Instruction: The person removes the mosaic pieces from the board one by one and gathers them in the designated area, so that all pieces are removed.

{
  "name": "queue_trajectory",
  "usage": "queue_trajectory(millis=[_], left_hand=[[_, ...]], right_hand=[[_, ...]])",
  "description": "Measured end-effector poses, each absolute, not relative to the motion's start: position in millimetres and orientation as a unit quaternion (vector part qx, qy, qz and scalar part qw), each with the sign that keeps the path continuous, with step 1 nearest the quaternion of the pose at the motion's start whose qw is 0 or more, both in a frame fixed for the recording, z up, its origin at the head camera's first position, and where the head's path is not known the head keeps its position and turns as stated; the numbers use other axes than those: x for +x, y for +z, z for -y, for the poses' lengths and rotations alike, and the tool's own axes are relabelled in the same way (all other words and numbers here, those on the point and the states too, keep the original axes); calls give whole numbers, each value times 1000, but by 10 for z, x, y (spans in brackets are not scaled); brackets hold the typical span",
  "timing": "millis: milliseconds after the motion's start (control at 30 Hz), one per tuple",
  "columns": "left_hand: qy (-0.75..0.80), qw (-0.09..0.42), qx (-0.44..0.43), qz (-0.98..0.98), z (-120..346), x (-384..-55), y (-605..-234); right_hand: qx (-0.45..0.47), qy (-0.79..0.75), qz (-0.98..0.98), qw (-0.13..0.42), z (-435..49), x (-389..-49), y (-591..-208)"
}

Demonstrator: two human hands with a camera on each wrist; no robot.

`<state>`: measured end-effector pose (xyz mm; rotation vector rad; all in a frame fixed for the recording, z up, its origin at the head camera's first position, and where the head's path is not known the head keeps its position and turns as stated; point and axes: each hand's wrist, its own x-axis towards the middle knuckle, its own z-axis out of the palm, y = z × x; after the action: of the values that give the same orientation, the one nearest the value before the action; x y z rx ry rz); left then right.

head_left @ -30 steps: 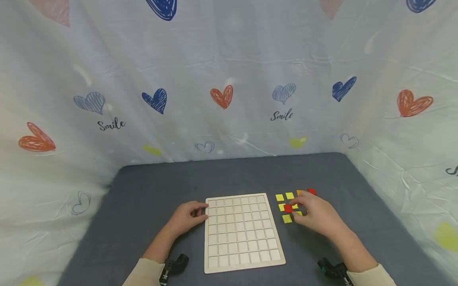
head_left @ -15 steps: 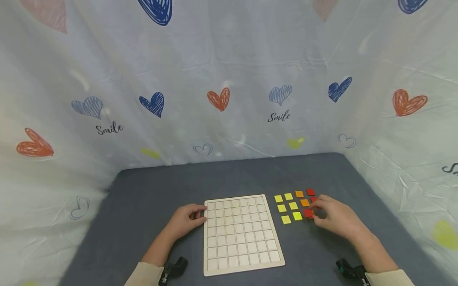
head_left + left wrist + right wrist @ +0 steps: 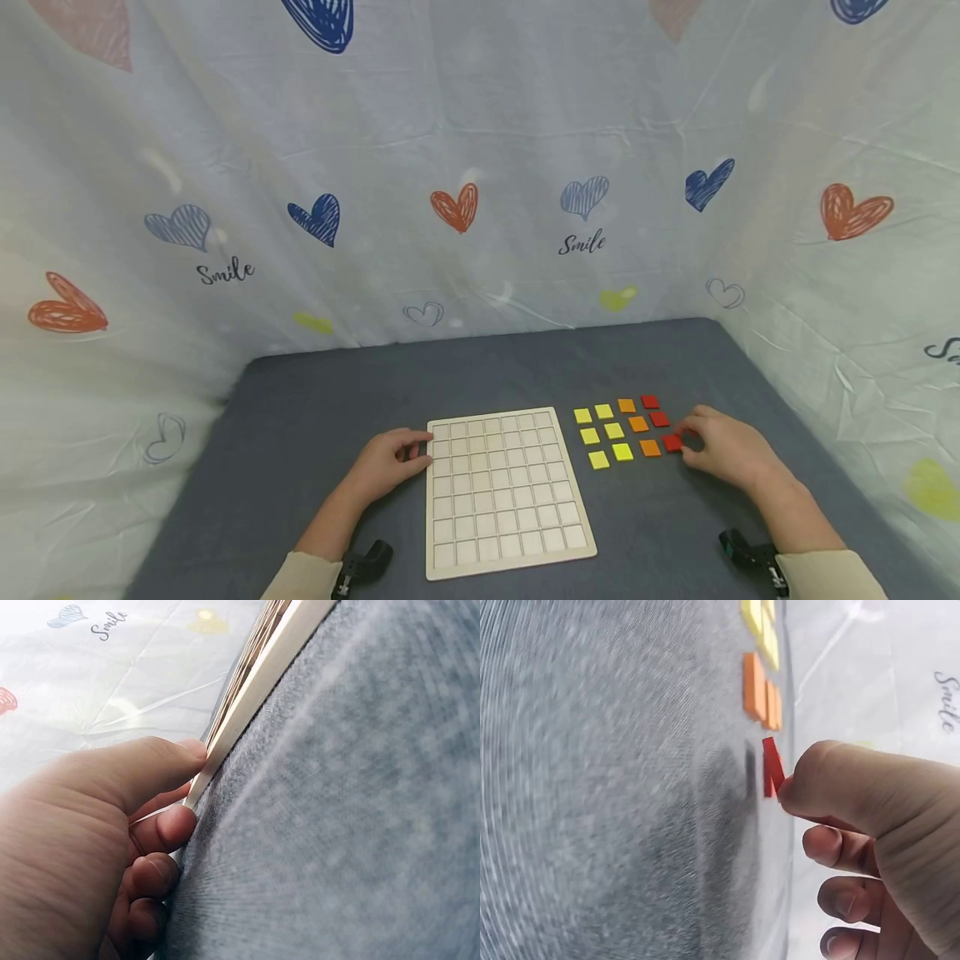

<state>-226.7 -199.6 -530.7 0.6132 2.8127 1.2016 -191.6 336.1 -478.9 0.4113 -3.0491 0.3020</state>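
Note:
A pale wooden board [image 3: 504, 490] with a grid of square recesses lies on the dark grey tablecloth. My left hand [image 3: 388, 461] touches its left edge with thumb and index fingertip, the other fingers loosely bent; the left wrist view shows the thumb [image 3: 176, 756] against the board's side. To the right of the board, my right hand [image 3: 729, 450] pinches a red tile [image 3: 672, 443] by its right side. That red tile [image 3: 775, 761] looks tilted above its shadow in the right wrist view. Two more red tiles [image 3: 650, 402] lie beyond it in the same column.
Left of the red column lie an orange column of tiles [image 3: 638, 424] and two columns of yellow tiles [image 3: 613, 431]. A white curtain [image 3: 495, 275] printed with hearts stands behind the table [image 3: 337, 383] and along its sides.
My right hand has carried the red tile from over the yellow tiles rightward past the orange column to the near end of the red column. The left hand stays at the board.

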Motion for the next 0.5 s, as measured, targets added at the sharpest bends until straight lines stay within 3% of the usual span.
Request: queue_trajectory(millis=[500], left_hand=[[370,24,191,-909,2000,-2234,-5300]], right_hand=[[128,89,987,27,-3358,-1916,-4842]])
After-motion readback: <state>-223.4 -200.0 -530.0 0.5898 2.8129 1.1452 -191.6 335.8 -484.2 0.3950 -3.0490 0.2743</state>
